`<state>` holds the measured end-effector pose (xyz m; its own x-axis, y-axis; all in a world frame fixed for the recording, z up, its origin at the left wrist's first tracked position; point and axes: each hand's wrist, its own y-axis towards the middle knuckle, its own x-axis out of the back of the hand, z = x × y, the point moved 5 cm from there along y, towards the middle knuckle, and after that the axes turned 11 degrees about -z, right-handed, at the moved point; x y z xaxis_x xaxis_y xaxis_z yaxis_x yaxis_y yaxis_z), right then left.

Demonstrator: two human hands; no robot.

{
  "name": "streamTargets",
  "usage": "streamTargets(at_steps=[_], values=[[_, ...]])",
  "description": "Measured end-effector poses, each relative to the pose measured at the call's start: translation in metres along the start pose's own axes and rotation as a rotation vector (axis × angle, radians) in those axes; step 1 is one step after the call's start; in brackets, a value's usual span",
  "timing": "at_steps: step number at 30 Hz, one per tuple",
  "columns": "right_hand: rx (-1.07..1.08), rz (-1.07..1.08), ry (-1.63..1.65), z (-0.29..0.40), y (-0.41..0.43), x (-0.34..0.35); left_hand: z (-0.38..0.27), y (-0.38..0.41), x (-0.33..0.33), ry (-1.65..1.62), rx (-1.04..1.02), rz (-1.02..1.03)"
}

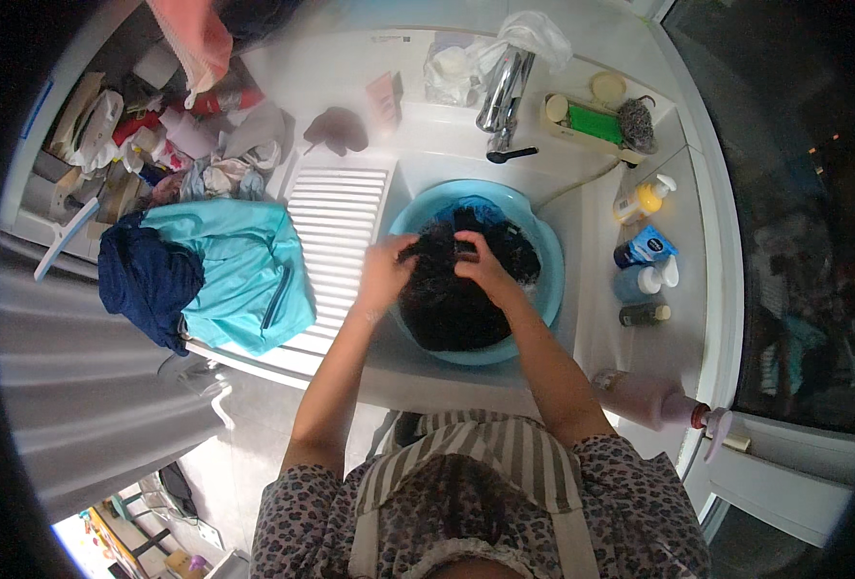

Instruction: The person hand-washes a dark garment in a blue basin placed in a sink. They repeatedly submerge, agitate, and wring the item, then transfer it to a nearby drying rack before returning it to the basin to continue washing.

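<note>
A light-blue plastic basin sits in the white sink, with a wet black garment heaped inside it. A patch of blue fabric shows at the basin's far side, and there are suds by the right wall. My left hand is over the basin's left rim, its fingers pinching a bit of the black cloth. Near the middle, my right hand has thumb and fingers curled around a raised fold of the same cloth. The fingertips of both hands are partly blurred.
A ribbed washboard adjoins the sink, bearing a turquoise garment and navy cloth. Behind the basin stands a chrome faucet. Several bottles, including a yellow pump bottle, line the right ledge; a large pinkish bottle stands nearer me.
</note>
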<state>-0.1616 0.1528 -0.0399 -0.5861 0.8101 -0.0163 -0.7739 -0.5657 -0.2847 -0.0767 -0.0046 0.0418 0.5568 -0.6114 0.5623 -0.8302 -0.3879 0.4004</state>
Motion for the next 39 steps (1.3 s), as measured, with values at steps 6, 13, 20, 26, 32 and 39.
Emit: streamTargets(at_steps=[6, 13, 20, 26, 32, 39], values=[[-0.026, 0.018, 0.019, 0.063, -0.028, -0.003, -0.003, 0.008, 0.012, 0.239, -0.153, -0.184], [0.06, 0.014, 0.43, 0.065, -0.026, 0.006, -0.062, -0.031, -0.024, -0.184, -0.135, -0.003], [0.504, 0.191, -0.031, 0.103, -0.047, -0.028, -0.041, -0.083, -0.09, 0.391, -0.437, 0.614], [0.487, 0.222, -0.019, 0.11, -0.056, -0.034, -0.001, -0.059, -0.101, 0.171, -0.022, 0.986], [0.302, 0.284, -0.278, 0.123, -0.048, -0.057, 0.074, -0.134, -0.148, 0.211, -0.028, 0.971], [0.474, -0.089, -0.488, 0.087, 0.039, 0.02, 0.055, -0.047, -0.077, 0.584, 0.049, 0.772]])
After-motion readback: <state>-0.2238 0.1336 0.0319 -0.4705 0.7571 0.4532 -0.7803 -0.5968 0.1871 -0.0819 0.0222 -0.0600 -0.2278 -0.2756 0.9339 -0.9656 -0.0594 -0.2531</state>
